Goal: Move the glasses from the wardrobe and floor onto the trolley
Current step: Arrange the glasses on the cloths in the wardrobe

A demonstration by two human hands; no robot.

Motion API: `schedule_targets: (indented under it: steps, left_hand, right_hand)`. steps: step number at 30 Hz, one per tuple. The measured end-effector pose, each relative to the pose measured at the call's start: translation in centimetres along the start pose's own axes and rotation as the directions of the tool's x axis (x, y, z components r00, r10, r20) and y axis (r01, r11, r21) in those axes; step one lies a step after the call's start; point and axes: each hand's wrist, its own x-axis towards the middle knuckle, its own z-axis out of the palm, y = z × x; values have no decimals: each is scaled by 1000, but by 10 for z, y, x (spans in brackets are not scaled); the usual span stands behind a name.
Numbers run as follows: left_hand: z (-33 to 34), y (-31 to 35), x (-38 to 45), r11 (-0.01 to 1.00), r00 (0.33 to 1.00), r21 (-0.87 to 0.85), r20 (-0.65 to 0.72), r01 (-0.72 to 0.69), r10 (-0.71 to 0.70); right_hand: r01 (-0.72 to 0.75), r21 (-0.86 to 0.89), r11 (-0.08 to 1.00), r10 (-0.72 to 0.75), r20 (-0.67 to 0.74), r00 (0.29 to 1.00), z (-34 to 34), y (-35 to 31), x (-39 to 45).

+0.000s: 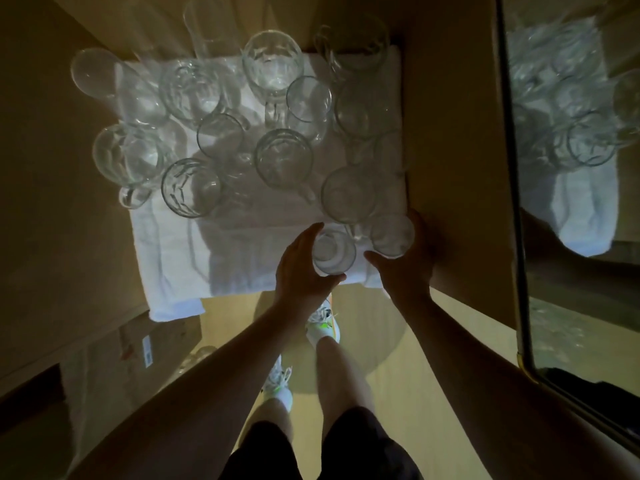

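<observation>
Head view: two glasses at the near edge of a white towel [180, 251] are gripped, one by each hand. The left hand [301, 271] is curled round a small tumbler [333, 251], thumb on its near side and fingers over its far left side. The right hand [408, 261] is wrapped round a second glass [391, 237] just beside it, fingers on the right, thumb beneath. Many more clear glasses [273, 64] are crowded on the towel inside the wardrobe [450, 133]. A mirror [571, 133] is seen at right.
</observation>
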Motion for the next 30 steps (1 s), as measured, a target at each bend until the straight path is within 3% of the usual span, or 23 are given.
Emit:
schedule_targets:
  steps: [10, 17, 24, 30]
  left_hand:
    - [-39, 4, -31, 995, 999, 93, -20, 37, -35]
    - [-103, 34, -67, 990, 998, 135, -45, -31, 38]
    - [-176, 80, -105, 976, 967, 111, -153, -190, 205]
    - [-252, 140, -145, 945, 889, 120, -320, -304, 326]
  right_hand:
    - [-49, 111, 993, 57, -65, 996, -22, -18, -35]
    - [-23, 179, 984, 32, -49, 998, -46, -61, -92]
    - [147, 266, 953, -126, -95, 988, -68, -138, -141]
    - [348, 333, 876, -321, -134, 937, -118, -230, -180]
